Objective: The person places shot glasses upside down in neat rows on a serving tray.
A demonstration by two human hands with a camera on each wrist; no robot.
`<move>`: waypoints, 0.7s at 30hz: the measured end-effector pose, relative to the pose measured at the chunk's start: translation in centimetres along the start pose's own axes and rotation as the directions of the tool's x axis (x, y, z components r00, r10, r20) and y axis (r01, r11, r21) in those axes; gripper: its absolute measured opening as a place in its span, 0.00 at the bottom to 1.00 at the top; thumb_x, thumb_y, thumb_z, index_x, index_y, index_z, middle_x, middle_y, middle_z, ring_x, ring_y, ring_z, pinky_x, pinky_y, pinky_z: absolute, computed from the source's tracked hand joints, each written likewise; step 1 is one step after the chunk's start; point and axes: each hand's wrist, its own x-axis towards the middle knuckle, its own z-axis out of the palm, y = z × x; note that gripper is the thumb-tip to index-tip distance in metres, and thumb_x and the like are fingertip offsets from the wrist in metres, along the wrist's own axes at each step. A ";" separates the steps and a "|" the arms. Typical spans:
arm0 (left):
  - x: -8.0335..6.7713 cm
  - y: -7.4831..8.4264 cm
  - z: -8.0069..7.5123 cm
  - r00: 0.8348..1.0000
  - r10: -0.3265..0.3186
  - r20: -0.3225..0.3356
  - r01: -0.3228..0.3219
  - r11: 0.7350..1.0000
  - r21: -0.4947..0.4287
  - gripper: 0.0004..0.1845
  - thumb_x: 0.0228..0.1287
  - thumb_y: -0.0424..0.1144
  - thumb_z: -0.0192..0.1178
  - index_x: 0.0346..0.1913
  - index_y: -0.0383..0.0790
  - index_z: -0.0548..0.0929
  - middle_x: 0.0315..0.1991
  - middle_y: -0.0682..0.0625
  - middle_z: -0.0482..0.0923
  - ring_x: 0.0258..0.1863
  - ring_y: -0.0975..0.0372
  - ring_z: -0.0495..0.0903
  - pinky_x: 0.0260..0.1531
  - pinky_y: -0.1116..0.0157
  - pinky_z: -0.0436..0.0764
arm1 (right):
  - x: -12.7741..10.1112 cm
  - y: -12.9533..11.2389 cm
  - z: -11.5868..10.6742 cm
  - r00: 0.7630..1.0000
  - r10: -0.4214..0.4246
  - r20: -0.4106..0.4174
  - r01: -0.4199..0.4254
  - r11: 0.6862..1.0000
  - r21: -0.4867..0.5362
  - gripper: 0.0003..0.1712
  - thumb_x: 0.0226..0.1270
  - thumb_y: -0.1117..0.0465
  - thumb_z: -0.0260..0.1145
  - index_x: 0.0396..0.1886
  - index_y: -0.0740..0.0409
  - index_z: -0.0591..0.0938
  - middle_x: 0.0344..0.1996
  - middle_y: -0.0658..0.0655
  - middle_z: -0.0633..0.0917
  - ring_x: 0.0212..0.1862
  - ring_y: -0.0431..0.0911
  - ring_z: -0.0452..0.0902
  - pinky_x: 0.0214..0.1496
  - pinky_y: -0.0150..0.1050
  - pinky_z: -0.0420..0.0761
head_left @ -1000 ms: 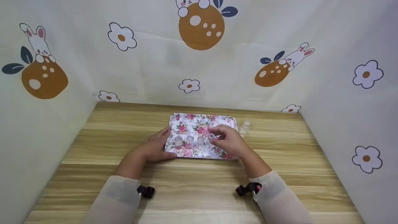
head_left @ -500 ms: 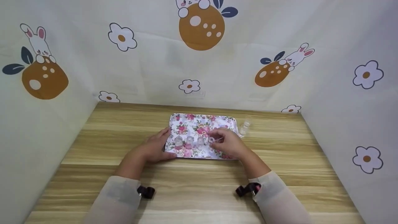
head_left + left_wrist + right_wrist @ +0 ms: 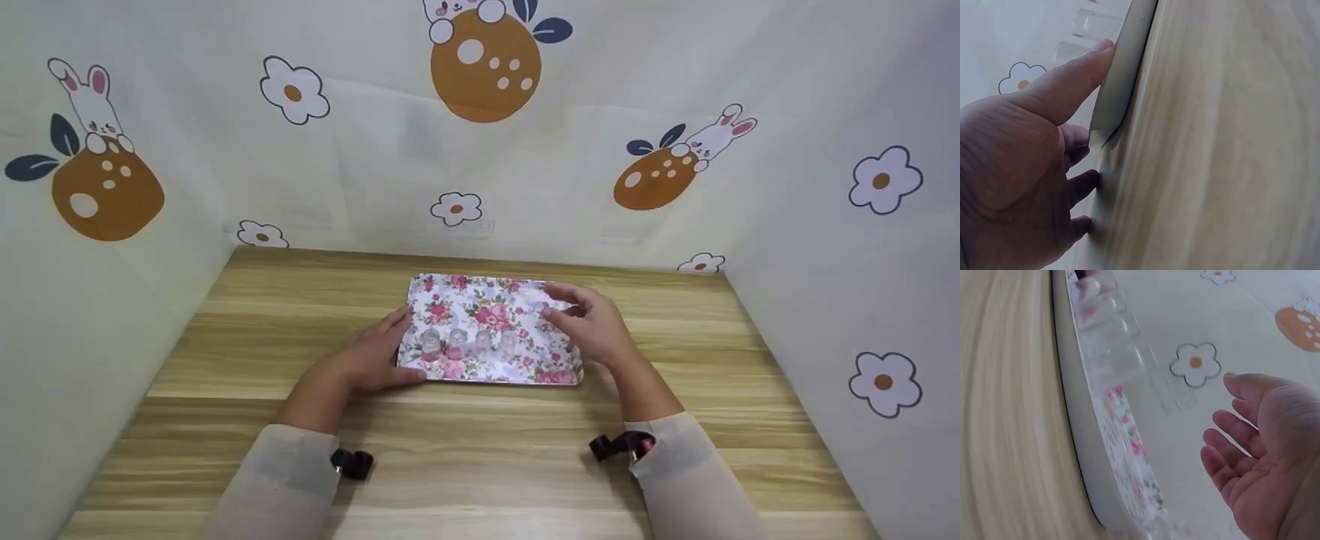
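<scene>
Head | 4 clear cups (image 3: 469, 343) on 1 tray (image 3: 487, 296) | left hand (image 3: 371, 358) steadying tray, right hand (image 3: 592, 326) released

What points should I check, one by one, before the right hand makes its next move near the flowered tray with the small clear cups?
1. Right hand holds nothing: ok, its fingers are relaxed and its palm is bare in the right wrist view.
2. Left hand steadies the flowered tray: ok, its thumb presses the tray's edge.
3. Tray lies flat on the table: ok.
4. Four small clear cups stand upright in a row on the tray: ok.
5. Cups are apart from each other: cannot tell, they are clear and blurred.
6. Anything lies behind the right hand: cannot tell, the hand covers that spot.
</scene>
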 end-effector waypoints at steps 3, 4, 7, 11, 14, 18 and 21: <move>0.0 0.0 0.0 1.000 0.009 -0.004 -0.009 1.000 0.005 0.63 0.66 0.67 0.69 0.89 0.42 0.43 0.91 0.48 0.34 0.88 0.38 0.40 0.85 0.33 0.42 | -0.1 0.8 -1.6 0.998 0.021 -0.059 -0.022 1.000 -0.010 0.27 0.73 0.53 0.75 0.68 0.53 0.84 0.68 0.63 0.85 0.55 0.52 0.86 0.51 0.29 0.86; 0.0 0.0 0.1 1.000 0.011 -0.005 -0.011 1.000 0.008 0.63 0.66 0.67 0.69 0.89 0.42 0.43 0.91 0.48 0.34 0.88 0.38 0.40 0.85 0.32 0.41 | -0.1 1.0 -2.1 0.997 0.026 -0.078 -0.027 1.000 -0.010 0.27 0.72 0.53 0.75 0.68 0.54 0.85 0.68 0.63 0.85 0.55 0.52 0.86 0.51 0.28 0.86; 0.0 -0.1 0.1 1.000 0.010 -0.004 -0.010 1.000 0.007 0.63 0.66 0.66 0.69 0.89 0.43 0.43 0.91 0.48 0.34 0.88 0.37 0.40 0.85 0.32 0.41 | -0.4 1.8 -3.6 0.990 0.043 -0.133 -0.044 0.999 -0.008 0.26 0.72 0.53 0.76 0.67 0.55 0.85 0.67 0.63 0.85 0.57 0.52 0.85 0.50 0.26 0.84; -0.1 -0.2 0.1 1.000 0.003 -0.004 -0.003 1.000 -0.001 0.63 0.66 0.66 0.70 0.89 0.44 0.43 0.91 0.49 0.33 0.88 0.37 0.40 0.84 0.31 0.41 | -0.5 2.8 -5.0 0.983 0.063 -0.175 -0.064 0.998 0.000 0.26 0.71 0.54 0.76 0.66 0.57 0.85 0.66 0.63 0.86 0.64 0.56 0.82 0.53 0.24 0.81; -0.1 -0.2 0.1 1.000 0.008 -0.007 -0.008 1.000 0.002 0.63 0.66 0.66 0.70 0.89 0.44 0.43 0.91 0.49 0.34 0.88 0.37 0.41 0.84 0.31 0.42 | -0.2 3.5 -5.4 0.979 0.067 -0.191 -0.068 0.998 0.002 0.26 0.71 0.57 0.76 0.65 0.59 0.85 0.65 0.63 0.86 0.68 0.55 0.80 0.55 0.23 0.79; 0.0 -0.2 0.2 1.000 0.013 -0.010 -0.013 1.000 0.004 0.63 0.65 0.67 0.69 0.89 0.44 0.43 0.91 0.49 0.34 0.88 0.37 0.41 0.84 0.31 0.42 | 0.0 4.3 -5.4 0.979 0.075 -0.188 -0.076 0.997 0.000 0.27 0.70 0.59 0.76 0.66 0.61 0.84 0.65 0.64 0.86 0.68 0.54 0.81 0.56 0.23 0.79; -0.1 -0.2 0.1 1.000 0.019 -0.015 -0.019 1.000 0.006 0.63 0.65 0.67 0.69 0.89 0.43 0.44 0.91 0.49 0.35 0.87 0.36 0.42 0.84 0.31 0.44 | 0.1 4.8 -5.3 0.980 0.090 -0.177 -0.094 0.995 -0.012 0.28 0.70 0.59 0.77 0.67 0.62 0.83 0.66 0.64 0.86 0.68 0.55 0.81 0.57 0.24 0.79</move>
